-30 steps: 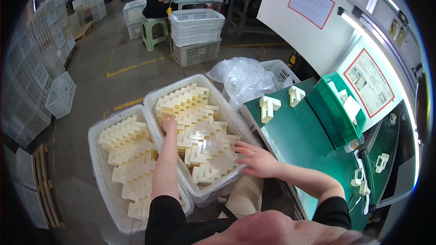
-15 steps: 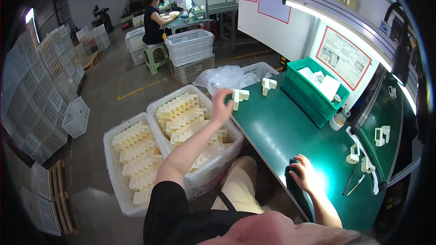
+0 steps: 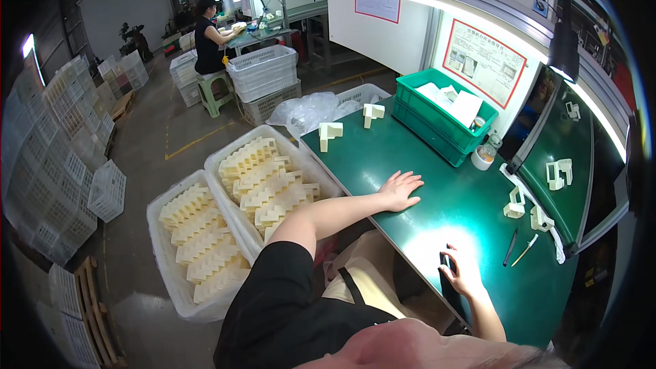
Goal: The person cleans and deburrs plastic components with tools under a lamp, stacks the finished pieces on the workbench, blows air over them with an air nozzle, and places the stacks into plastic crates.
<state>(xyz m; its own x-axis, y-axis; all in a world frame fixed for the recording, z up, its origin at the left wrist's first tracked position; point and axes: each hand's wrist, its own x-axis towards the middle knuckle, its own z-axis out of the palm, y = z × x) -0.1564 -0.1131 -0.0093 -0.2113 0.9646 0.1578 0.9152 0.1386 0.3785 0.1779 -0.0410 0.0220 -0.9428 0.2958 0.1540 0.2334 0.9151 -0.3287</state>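
My left hand [image 3: 402, 192] lies palm down over the green tabletop [image 3: 355, 164], fingers spread, holding nothing. Toward the lower right, my right hand [image 3: 462, 272] rests near the table's front edge in a bright patch of light. Its thumb and fingers are curved and apart, with a dark shape beside them that may be shadow; I see nothing held. At the table's far left corner stands a cream angular plastic part [image 3: 331, 134], and a second cream part [image 3: 372, 115] is just beyond it. Two more cream frame-like parts, one upright [image 3: 514, 203] and one tilted [image 3: 541, 219], sit at the right.
Left of the table, two lined white crates [image 3: 154, 232] [image 3: 213, 162] hold rows of cream parts. A green bin [image 3: 437, 119] stands at the back beside a small jar [image 3: 482, 158]. A black pen [image 3: 510, 247] lies right. A co-worker [image 3: 208, 37] sits far off.
My left hand has left the cream part at the far corner and come back right onto the tabletop. My right hand's fingers have curled slightly. The view has shifted to the right.
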